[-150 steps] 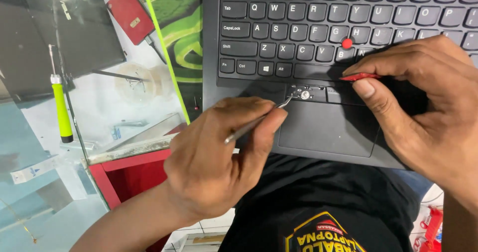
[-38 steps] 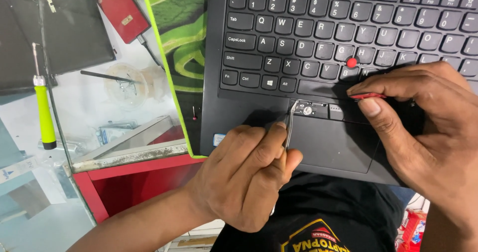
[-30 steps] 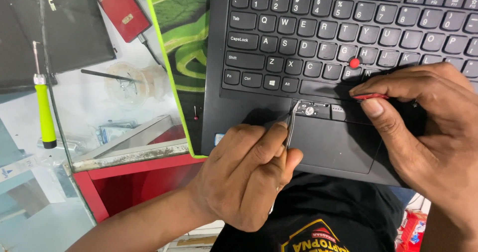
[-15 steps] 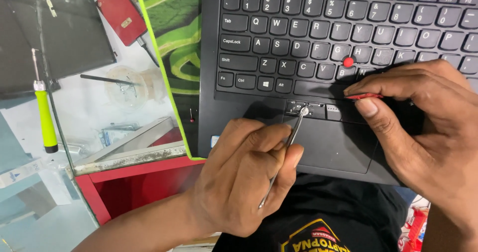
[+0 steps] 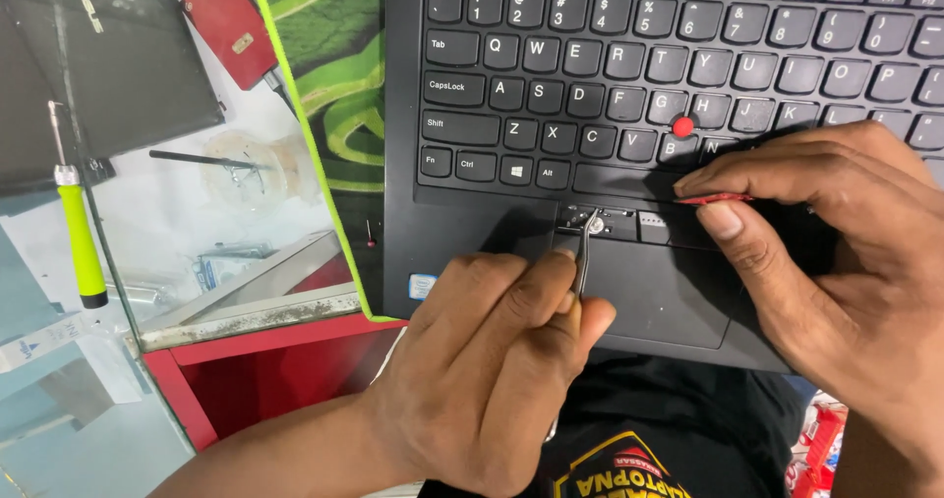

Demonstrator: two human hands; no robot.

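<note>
Since half a second ago, the left hand [image 5: 492, 360] has turned the thin metal tweezers [image 5: 582, 257] more upright, and their tip now rests on the small silver screw [image 5: 595, 225] in the opened button strip above the touchpad [image 5: 654, 296] of the black laptop [image 5: 462, 233]. Its fingers are pinched tight around the tweezers' shaft. The right hand [image 5: 846, 272] lies over the laptop's right palm rest and pinches a thin red-edged button cap [image 5: 716, 199] between thumb and forefinger, lifted just beside the round red pointing nub [image 5: 682, 125] in the keyboard. Left of the laptop, a green patterned mat [image 5: 324, 75] lies on a glass-topped red counter [image 5: 197, 360], with a yellow-green-handled screwdriver [image 5: 79, 242] and a flat red case [image 5: 229, 23] well apart from the hands.
</note>
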